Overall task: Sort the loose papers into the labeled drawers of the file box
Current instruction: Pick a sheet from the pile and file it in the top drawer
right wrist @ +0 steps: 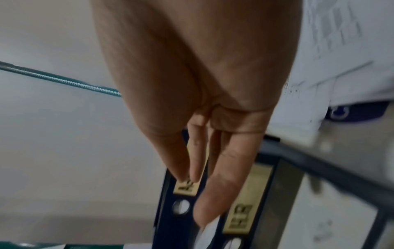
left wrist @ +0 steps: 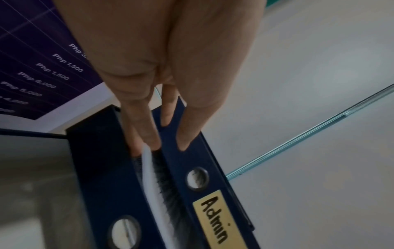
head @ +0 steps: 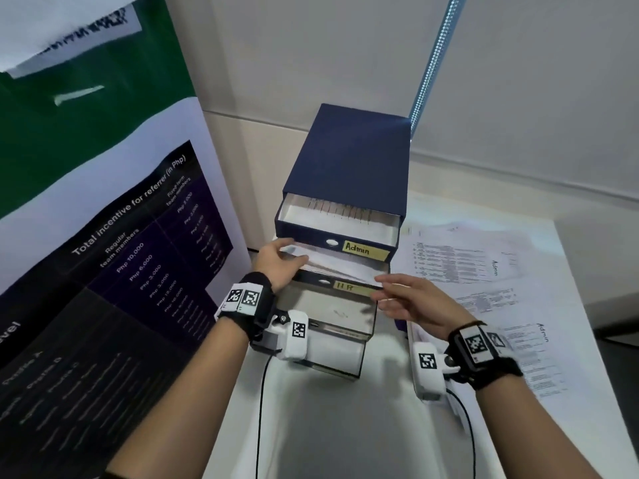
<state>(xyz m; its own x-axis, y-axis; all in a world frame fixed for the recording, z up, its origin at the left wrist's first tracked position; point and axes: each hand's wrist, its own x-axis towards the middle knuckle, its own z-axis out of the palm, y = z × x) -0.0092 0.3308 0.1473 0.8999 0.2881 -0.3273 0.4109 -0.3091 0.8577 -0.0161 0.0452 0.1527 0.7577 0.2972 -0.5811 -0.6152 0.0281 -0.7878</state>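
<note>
A navy file box (head: 345, 160) stands on the white table. Its top drawer, labeled Admin (head: 363, 252), is pulled partway out with sheets inside. Below it the HR drawer (head: 345, 288) is out further, and white papers (head: 339, 266) lie across its opening. My left hand (head: 276, 262) holds the papers' left edge; in the left wrist view the sheet edge (left wrist: 151, 182) runs out from between the fingers (left wrist: 149, 134), beside the Admin drawer (left wrist: 213, 219). My right hand (head: 404, 299) is flat, with a straight fingertip (right wrist: 204, 210) touching the papers' right end (right wrist: 204, 235) next to the HR label (right wrist: 241, 217).
Two lower drawers (head: 332, 316) stick out further toward me. Loose printed papers (head: 484, 271) marked Admin are spread on the table to the right of the box. A large poster (head: 103, 236) stands close on the left. Bare table (head: 345, 426) lies in front.
</note>
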